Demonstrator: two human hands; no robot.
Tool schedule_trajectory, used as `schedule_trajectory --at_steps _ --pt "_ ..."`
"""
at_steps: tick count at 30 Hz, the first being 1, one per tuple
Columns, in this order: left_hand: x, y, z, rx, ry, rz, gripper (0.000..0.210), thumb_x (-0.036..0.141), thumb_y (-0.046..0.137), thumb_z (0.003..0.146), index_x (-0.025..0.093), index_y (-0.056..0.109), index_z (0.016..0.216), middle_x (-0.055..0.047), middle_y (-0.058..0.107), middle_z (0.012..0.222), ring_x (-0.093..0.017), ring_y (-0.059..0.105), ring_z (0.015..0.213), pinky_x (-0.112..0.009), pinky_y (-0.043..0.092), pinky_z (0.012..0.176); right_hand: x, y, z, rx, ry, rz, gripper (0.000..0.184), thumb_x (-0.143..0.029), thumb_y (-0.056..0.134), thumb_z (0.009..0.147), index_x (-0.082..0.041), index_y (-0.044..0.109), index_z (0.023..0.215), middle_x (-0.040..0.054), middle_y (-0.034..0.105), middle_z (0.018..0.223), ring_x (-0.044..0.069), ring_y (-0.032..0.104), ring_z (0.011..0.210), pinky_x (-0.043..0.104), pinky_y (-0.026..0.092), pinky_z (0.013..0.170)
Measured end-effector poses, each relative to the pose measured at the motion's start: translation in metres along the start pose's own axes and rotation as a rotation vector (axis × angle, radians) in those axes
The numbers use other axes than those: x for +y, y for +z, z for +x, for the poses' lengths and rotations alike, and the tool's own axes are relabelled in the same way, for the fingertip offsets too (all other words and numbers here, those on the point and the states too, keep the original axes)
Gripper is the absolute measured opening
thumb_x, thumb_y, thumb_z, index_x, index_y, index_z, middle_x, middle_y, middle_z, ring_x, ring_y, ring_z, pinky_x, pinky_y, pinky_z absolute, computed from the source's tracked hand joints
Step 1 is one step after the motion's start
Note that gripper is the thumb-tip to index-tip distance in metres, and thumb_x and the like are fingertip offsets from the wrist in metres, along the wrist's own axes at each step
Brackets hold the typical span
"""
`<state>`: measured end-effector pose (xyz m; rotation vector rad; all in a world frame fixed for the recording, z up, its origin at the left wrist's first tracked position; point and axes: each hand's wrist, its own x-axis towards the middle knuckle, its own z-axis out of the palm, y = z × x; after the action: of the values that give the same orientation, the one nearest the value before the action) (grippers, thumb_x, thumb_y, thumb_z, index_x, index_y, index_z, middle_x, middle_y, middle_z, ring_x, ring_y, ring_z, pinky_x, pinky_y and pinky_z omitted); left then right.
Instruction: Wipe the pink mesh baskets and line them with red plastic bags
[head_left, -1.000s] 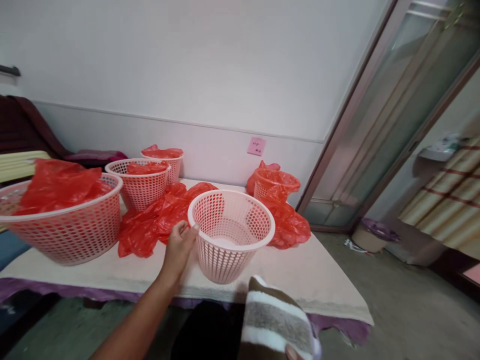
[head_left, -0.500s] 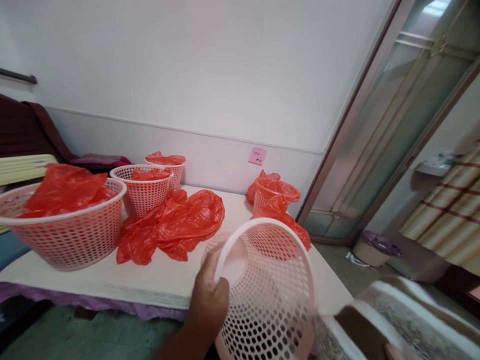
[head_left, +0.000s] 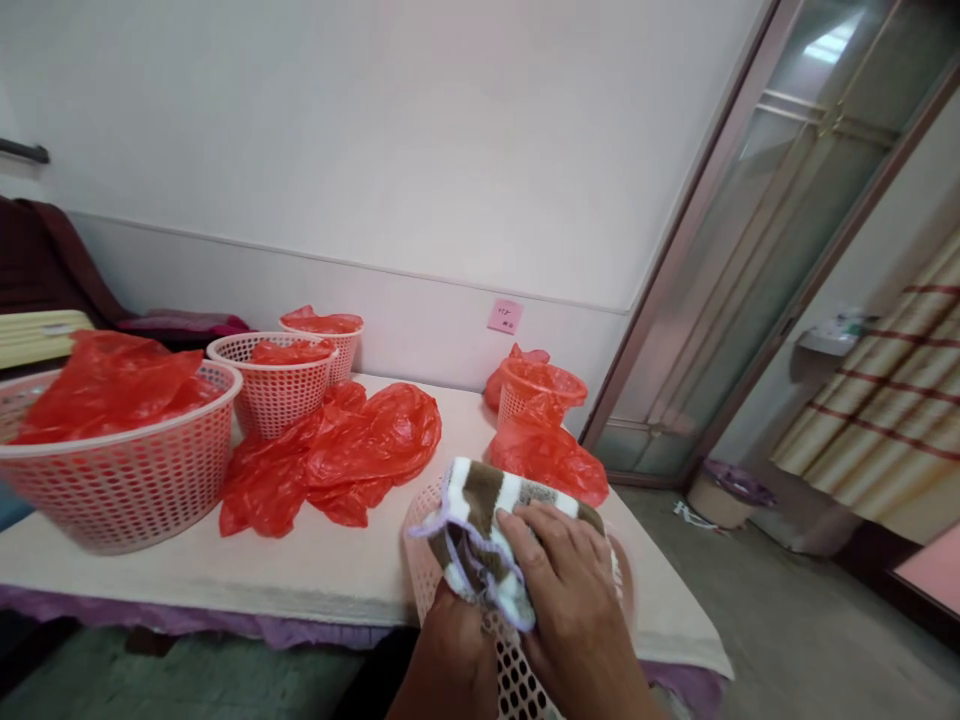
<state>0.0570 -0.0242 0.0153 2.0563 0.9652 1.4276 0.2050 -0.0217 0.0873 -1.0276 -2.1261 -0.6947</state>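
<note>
A folded towel [head_left: 480, 490] with brown, white and grey stripes and purple edging is held at the front of the table. My right hand [head_left: 566, 570] grips it from above, fingers curved over the stripes. Below the loose purple edge, my left hand [head_left: 457, 645] is closed against the towel's underside, its fingertips hidden in the folds. Beneath both hands is a pink perforated plastic basket [head_left: 517, 685], largely covered by the towel and hands. A red plastic bag [head_left: 551, 455] lies just beyond the towel.
A large pink basket [head_left: 135, 490] with red plastic stands left, with two smaller baskets behind. Crumpled red bags [head_left: 367, 440] lie mid-table. A red-lined basket [head_left: 517, 400] stands near the wall. A bin [head_left: 724, 497] is on the floor at right.
The striped towel has come from the lower right to over the basket, with my right hand on it. My left hand has left the basket's rim and is now under the towel.
</note>
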Motion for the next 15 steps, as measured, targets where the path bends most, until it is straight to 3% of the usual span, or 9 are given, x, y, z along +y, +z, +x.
schedule_trajectory --at_steps 2,5,8,11,15 --pt "0.0 -0.004 0.002 -0.019 0.014 0.009 0.068 0.0 0.038 0.077 0.018 0.042 0.142 -0.013 0.05 0.147 -0.023 0.043 0.138 -0.046 0.036 0.115 0.011 0.003 0.001 -0.001 0.054 0.007 0.043 -0.014 0.048 0.085 -0.011 0.054 0.128 0.016 0.06 0.118 0.031 0.051 0.114 0.048 0.035 0.095" --pt "-0.001 -0.006 0.002 0.018 0.0 0.003 0.08 -0.005 0.034 0.064 0.02 0.043 0.14 -0.009 0.051 0.144 -0.019 0.042 0.138 -0.044 0.032 0.118 0.035 0.01 -0.005 0.02 0.158 -0.006 0.046 -0.012 0.049 0.082 -0.013 0.051 0.128 0.015 0.059 0.119 0.031 0.051 0.113 0.049 0.036 0.096" --pt "-0.005 -0.007 -0.003 0.033 -0.082 -0.001 0.078 -0.005 0.034 0.063 0.021 0.047 0.136 -0.008 0.053 0.142 -0.017 0.043 0.137 -0.042 0.031 0.118 0.06 0.019 -0.017 0.051 0.309 -0.025 0.031 -0.016 0.05 0.08 -0.016 0.056 0.11 0.0114 0.062 0.103 0.028 0.055 0.1 0.046 0.042 0.087" --pt "-0.006 -0.011 -0.007 0.061 -0.149 -0.004 0.073 -0.002 0.037 0.066 0.021 0.052 0.133 -0.007 0.055 0.141 -0.019 0.046 0.135 -0.042 0.033 0.118 0.077 0.025 -0.037 0.036 0.56 0.008 0.013 -0.024 0.05 0.078 -0.02 0.054 0.09 0.0058 0.058 0.084 0.025 0.055 0.082 0.041 0.043 0.075" --pt "-0.005 -0.018 -0.01 0.161 -0.209 -0.024 0.062 0.003 0.04 0.069 0.021 0.06 0.125 -0.008 0.062 0.133 -0.022 0.054 0.127 -0.044 0.04 0.113 0.084 0.025 -0.071 -0.019 0.953 0.174 0.03 -0.039 0.052 0.074 -0.021 0.057 0.097 0.0055 0.064 0.087 0.025 0.06 0.08 0.037 0.046 0.071"
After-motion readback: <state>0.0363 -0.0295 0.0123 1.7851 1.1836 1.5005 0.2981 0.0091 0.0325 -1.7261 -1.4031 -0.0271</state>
